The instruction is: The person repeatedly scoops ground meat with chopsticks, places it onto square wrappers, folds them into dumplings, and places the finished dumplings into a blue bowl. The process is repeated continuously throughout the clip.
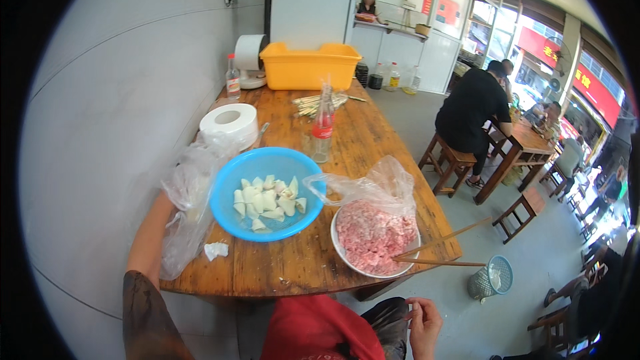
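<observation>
My left arm reaches over the table's left side, and my left hand point(171, 199) is mostly hidden in or behind a crumpled clear plastic bag point(187, 230). Right of the bag, a blue plastic colander point(218, 205) contains several folded white dough pieces point(269, 201) that look like wontons. Minced raw meat point(372, 235) fills a white bowl point(345, 261), with a pair of wooden chopsticks point(445, 263) stuck in it. Another clear bag point(387, 182) covers the meat's far side. Below the table edge, my right hand point(424, 324) rests by my knee, fingers loosely bent, nothing visible in them.
On the wooden table point(270, 275) stand a glass bottle point(322, 132), a large paper roll point(235, 121), a yellow tub point(310, 67) and loose chopsticks point(312, 105). A white scrap point(216, 250) lies near the front. A wall bounds the left; a waste basket point(487, 280) and seated people point(472, 105) are right.
</observation>
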A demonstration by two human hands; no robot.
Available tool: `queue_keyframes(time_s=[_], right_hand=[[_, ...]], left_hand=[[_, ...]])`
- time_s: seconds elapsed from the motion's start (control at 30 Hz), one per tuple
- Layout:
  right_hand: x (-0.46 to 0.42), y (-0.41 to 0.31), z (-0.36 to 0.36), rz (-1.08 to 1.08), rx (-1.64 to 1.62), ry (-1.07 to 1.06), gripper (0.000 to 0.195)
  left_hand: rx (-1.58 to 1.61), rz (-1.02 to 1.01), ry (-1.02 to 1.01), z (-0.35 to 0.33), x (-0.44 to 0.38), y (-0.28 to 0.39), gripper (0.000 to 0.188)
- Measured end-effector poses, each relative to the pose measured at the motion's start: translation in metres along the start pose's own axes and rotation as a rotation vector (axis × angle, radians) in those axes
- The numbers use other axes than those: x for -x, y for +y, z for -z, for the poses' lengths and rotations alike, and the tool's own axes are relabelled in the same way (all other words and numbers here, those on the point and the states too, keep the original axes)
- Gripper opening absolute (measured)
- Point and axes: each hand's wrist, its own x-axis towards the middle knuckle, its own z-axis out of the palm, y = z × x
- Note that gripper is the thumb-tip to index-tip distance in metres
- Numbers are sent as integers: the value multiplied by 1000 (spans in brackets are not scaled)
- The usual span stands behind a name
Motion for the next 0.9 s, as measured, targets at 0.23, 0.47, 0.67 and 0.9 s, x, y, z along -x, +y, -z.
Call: queue_keyframes(time_s=[0.23,0.47,0.67,0.9], right_hand=[[4,15,0,10,12,2,12],[0,22,5,-13,17,5,12],[0,18,3,-70,18,-47,13],[2,23,8,-59,39,-32,13]], left_hand=[[-250,-180,38,2,-19,-18,39],[-382,-327,88,-9,-41,-37,40],[-489,-421,135,-5,-52,-69,40],[-556,-538,188,-13,-74,-105,40]])
